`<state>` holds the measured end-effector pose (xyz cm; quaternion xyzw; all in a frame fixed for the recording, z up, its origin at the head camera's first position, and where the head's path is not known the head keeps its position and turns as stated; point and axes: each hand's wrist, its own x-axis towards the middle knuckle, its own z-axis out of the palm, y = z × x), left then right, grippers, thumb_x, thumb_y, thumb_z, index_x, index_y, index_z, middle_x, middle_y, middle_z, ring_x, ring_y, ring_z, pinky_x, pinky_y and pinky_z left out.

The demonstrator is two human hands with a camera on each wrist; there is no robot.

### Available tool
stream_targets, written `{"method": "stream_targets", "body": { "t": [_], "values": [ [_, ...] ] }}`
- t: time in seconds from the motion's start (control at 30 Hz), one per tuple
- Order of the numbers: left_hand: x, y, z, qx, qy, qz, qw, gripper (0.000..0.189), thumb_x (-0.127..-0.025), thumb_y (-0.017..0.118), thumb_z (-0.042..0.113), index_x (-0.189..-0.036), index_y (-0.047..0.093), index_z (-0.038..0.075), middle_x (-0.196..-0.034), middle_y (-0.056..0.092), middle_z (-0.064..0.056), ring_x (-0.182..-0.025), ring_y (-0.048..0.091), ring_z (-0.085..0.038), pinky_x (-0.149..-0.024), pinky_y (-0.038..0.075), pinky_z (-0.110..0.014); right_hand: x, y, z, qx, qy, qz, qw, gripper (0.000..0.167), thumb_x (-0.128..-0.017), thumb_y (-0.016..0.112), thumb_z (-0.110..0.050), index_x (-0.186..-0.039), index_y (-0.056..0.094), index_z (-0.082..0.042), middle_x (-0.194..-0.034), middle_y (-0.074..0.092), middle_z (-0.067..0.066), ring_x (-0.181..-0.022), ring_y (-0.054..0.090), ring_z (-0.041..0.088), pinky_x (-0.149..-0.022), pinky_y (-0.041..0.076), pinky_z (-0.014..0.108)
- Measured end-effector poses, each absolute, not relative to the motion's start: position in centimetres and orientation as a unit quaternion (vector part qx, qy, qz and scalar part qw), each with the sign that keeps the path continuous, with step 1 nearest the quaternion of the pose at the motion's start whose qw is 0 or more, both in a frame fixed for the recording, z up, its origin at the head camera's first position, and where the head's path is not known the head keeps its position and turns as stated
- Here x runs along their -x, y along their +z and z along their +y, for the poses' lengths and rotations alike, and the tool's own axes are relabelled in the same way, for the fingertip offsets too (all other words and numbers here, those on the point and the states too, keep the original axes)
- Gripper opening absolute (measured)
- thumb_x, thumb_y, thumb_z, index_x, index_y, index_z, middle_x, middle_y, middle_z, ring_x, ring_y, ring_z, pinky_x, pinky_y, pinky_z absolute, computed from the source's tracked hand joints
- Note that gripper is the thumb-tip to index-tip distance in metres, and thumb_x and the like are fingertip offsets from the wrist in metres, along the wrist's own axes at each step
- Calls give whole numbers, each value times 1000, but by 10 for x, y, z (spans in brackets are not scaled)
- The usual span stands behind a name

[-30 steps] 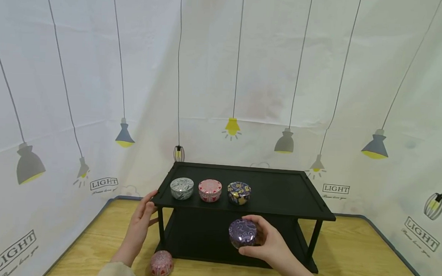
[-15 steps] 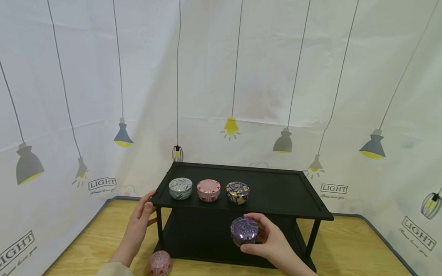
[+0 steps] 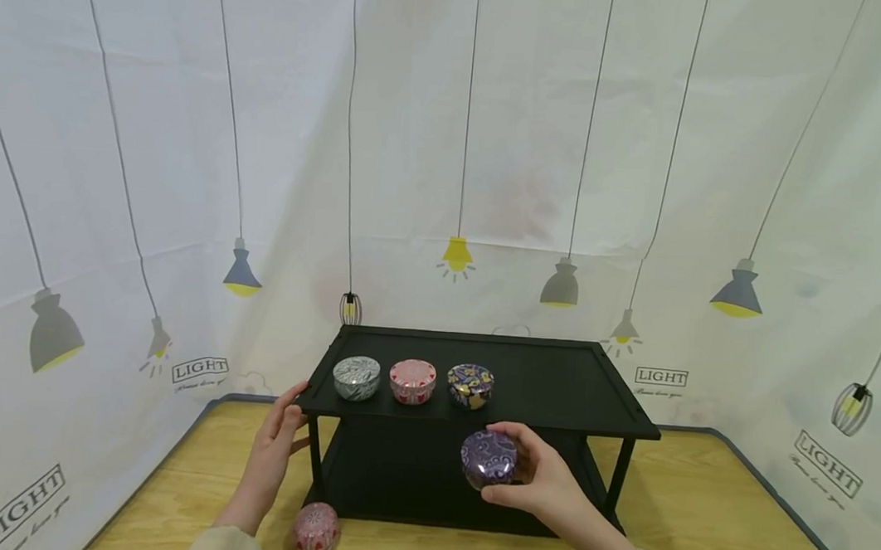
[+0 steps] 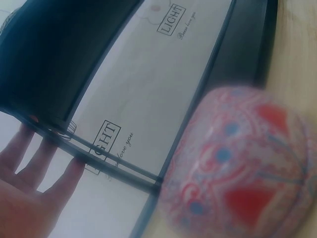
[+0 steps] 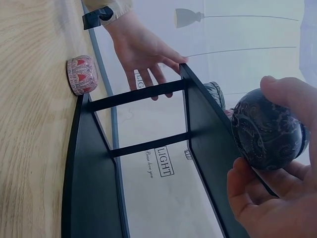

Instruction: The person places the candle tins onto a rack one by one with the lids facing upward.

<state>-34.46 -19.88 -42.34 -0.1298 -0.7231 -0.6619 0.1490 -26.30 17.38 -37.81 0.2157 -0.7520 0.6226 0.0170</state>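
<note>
My right hand [image 3: 538, 478] holds a round purple tin [image 3: 488, 459] with a swirl pattern, thumb and fingers around its side. The tin is in front of the black two-tier shelf [image 3: 554, 389], just below the upper board's front edge in the head view. My left hand [image 3: 273, 445] touches the upper board's left end with fairly straight, spread fingers [image 5: 157, 77]. Three tins stand in a row on the upper board: a green-white leafy tin [image 3: 356, 379], a pink tin with red hearts [image 3: 412, 381] and a navy-and-yellow tin [image 3: 470, 386].
Another pink patterned tin [image 3: 316, 531] stands on the wooden table [image 3: 705, 505] by the shelf's front left corner, close to my left forearm. It looms large in the left wrist view. Behind the table hangs a white backdrop [image 3: 410, 140] printed with lamps.
My right hand has risen very slightly with the purple tin and shifted a little right relative to the shelf. My left hand stays at the shelf's left end. The head view shifts slightly.
</note>
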Motion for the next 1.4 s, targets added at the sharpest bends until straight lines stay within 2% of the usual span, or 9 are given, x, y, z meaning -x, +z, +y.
{"method": "stream_targets", "body": {
  "t": [0.7, 1.0, 1.23, 1.4],
  "values": [
    [344, -422, -200, 124, -662, -726, 141, 47, -107, 32, 36, -150, 33, 17, -150, 31, -14, -108, 49, 0, -99, 38, -61, 264, -368, 178, -224, 628, -745, 28, 69, -76, 82, -6, -135, 46, 0, -129, 52, 21, -111, 58, 29, -89, 50, 30],
    [344, -421, -198, 127, -660, -726, 149, 47, -107, 31, 36, -150, 33, 17, -136, 39, -13, -110, 48, -7, -98, 37, -62, 266, -363, 184, -231, 639, -733, 26, 70, -77, 80, -4, -136, 43, 2, -131, 48, 24, -114, 55, 33, -88, 52, 32],
    [344, -422, -198, 127, -656, -729, 149, 47, -107, 30, 36, -150, 32, 17, -140, 37, -14, -109, 47, -5, -98, 37, -63, 264, -355, 188, -231, 643, -729, 36, 69, -80, 78, -3, -137, 41, 3, -134, 46, 24, -117, 53, 32, -90, 50, 30],
    [344, -423, -198, 128, -657, -728, 152, 47, -107, 31, 35, -150, 33, 16, -138, 39, -12, -110, 48, -8, -97, 37, -62, 264, -353, 190, -231, 643, -729, 43, 67, -79, 78, -1, -136, 42, 3, -134, 47, 23, -117, 53, 31, -90, 50, 29]
  ]
}}
